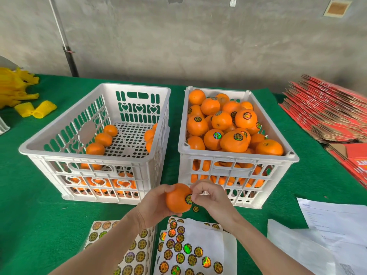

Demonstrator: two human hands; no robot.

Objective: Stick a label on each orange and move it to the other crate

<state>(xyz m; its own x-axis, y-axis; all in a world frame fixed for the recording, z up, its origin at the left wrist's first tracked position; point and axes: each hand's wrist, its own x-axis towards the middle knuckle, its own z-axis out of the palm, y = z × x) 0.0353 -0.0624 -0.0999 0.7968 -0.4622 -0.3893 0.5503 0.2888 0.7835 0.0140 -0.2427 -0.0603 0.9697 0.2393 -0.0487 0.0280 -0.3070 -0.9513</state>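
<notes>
Orange (176, 200) in curled left grip (153, 205); label (188, 199) on its side within pinched right grip (210, 197).

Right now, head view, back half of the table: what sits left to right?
Yellow foam nets → nearly empty crate → full crate → stack of flattened red cartons.

Two crates side by side on the desk (29, 195), left crate (83, 155) holding few oranges (103, 138), right crate (238, 154) heaped full, before them one orange (176, 199) in the left hand (153, 205), right hand (210, 197) at its label (188, 199), label sheets (184, 249) nearest, possibly flattened cartons (325, 112) far right
</notes>
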